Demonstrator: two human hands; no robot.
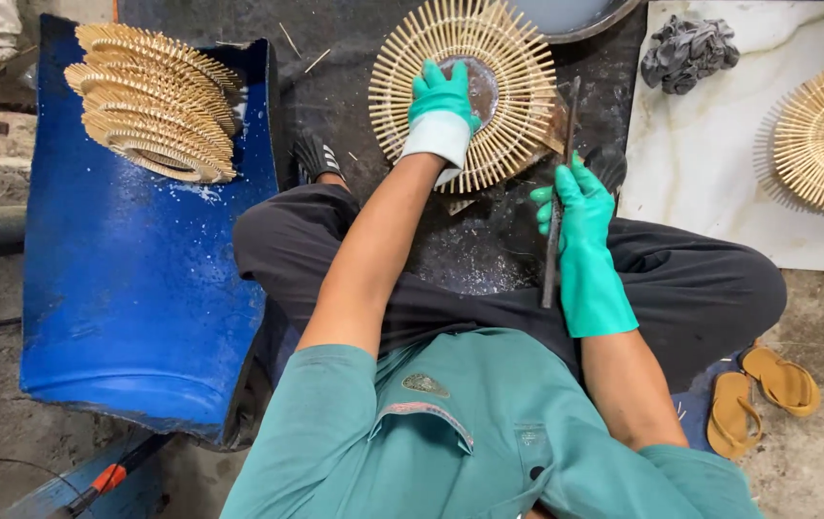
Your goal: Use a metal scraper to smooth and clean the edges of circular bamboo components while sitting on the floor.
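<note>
The light, brittle stick ring is best pressed at its hub, where the left hand lies flat with fingers released, while the right hand is clenched on a stiff rod.

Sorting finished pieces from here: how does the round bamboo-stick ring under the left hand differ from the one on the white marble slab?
The bamboo-stick ring under the left hand lies on dark ground, pressed by the green-gloved left hand. The ring on the white marble slab lies untouched, its centre open, cut by the frame edge. Both are radial stick circles.
</note>
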